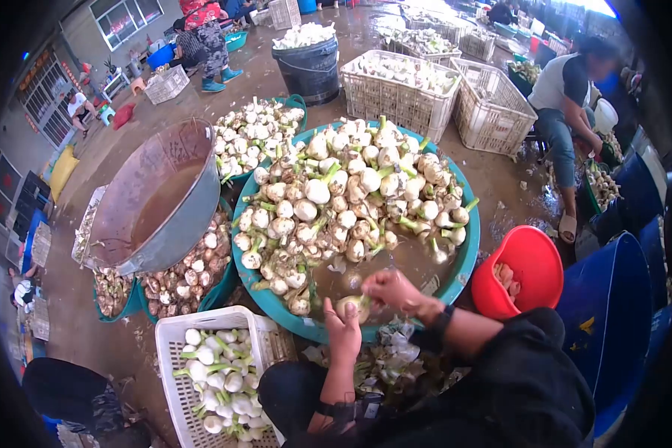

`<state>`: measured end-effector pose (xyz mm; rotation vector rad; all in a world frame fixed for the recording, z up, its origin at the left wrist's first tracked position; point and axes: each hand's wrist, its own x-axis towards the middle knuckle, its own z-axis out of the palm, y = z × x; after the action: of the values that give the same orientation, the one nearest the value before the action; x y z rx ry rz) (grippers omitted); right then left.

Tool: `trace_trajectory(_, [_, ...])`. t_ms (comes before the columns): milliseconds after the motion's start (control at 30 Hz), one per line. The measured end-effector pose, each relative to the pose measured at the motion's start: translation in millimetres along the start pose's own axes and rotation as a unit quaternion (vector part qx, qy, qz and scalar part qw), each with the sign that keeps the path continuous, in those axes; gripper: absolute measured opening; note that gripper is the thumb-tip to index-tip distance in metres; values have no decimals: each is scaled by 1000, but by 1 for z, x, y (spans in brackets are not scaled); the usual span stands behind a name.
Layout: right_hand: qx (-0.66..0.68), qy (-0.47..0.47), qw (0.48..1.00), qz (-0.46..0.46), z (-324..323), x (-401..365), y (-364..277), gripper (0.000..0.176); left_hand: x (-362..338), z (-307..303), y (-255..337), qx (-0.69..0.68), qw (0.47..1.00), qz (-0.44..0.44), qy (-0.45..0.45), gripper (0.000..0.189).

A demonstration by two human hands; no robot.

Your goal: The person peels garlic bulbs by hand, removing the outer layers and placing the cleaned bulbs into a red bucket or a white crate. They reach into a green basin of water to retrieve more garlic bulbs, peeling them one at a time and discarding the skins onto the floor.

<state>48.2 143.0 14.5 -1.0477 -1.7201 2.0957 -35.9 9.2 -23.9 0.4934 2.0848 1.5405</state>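
Over the near edge of a round teal tub (467, 265), my left hand (342, 328) holds a garlic bulb (352, 308) from the near left side. My right hand (392, 290) is closed at the bulb's right end, fingers pinched around its stem. Muddy bulbs with green stems (317, 190) are heaped in the tub, and brown water (399, 261) shows at its near side. Peeled-off skins (396, 355) lie below the rim, between my legs. Cleaner white bulbs (228, 381) fill part of a white crate (173, 328) at the lower left.
A large metal basin (138, 201) stands left of the tub, beside more bulbs (194, 269). On the right are a red bucket (530, 261) and a blue barrel (605, 313). Crates (399, 108) and a dark bucket (310, 75) stand behind. A seated person (560, 112) works at far right.
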Motion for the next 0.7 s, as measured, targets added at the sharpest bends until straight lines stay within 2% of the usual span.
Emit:
trace_trajectory(33, [7, -32, 999, 5, 3, -21, -6, 20, -3, 0, 17, -6, 1000, 4, 0, 44])
trace_trajectory(67, [12, -15, 1000, 10, 10, -36, -6, 24, -12, -4, 46, -96, 993, -66, -16, 42])
trace_trajectory(100, [-114, -46, 991, -62, 9, -46, -5, 21, -18, -8, 63, -182, 973, -136, -34, 40])
trace_trajectory(133, [-222, -63, 957, -175, 11, -55, -4, 18, -15, -7, 54, -184, 973, -133, -36, 40])
trace_trajectory(200, [-349, -85, 911, -203, 18, -71, -7, 15, -11, -6, 32, -147, 988, -7, -56, 35])
trace_trajectory(233, [-350, -83, 911, -204, 21, -77, -6, 15, -13, -7, 29, -148, 988, 5, -52, 28])
trace_trajectory(300, [-490, -57, 845, -206, 27, -86, -3, 18, -17, -7, 24, -131, 990, 13, -47, 26])
trace_trajectory(367, [-489, -19, 849, -199, 36, -89, -1, 16, -18, -8, 22, -115, 992, 22, -43, 24])
trace_trajectory(400, [-486, 14, 853, -189, 38, -89, -1, 15, -19, -11, 26, -146, 988, -32, -46, 22])
trace_trajectory(433, [-424, 14, 870, -252, 35, -90, -2, 18, -20, -13, 30, -176, 979, -85, -48, 20])
trace_trajectory(467, [-425, 16, 869, -253, 33, -88, 2, 18, -23, -15, 34, -177, 980, -82, -49, 20])
trace_trajectory(533, [-244, -13, 964, -106, 32, -83, 4, 19, -26, -19, 48, -226, 956, -169, -78, 20])
trace_trajectory(567, [-273, -1, 950, -152, 32, -87, 5, 19, -23, -18, 44, -214, 960, -165, -70, 22])
trace_trajectory(600, [-273, 1, 950, -153, 34, -93, 0, 19, -24, -18, 45, -214, 960, -163, -72, 22])
trace_trajectory(667, [-426, 4, 872, -239, 38, -102, -7, 20, -28, -15, 47, -206, 969, -122, -62, 19])
trace_trajectory(700, [-455, 10, 867, -204, 39, -100, -1, 20, -29, -14, 47, -206, 969, -123, -66, 19])
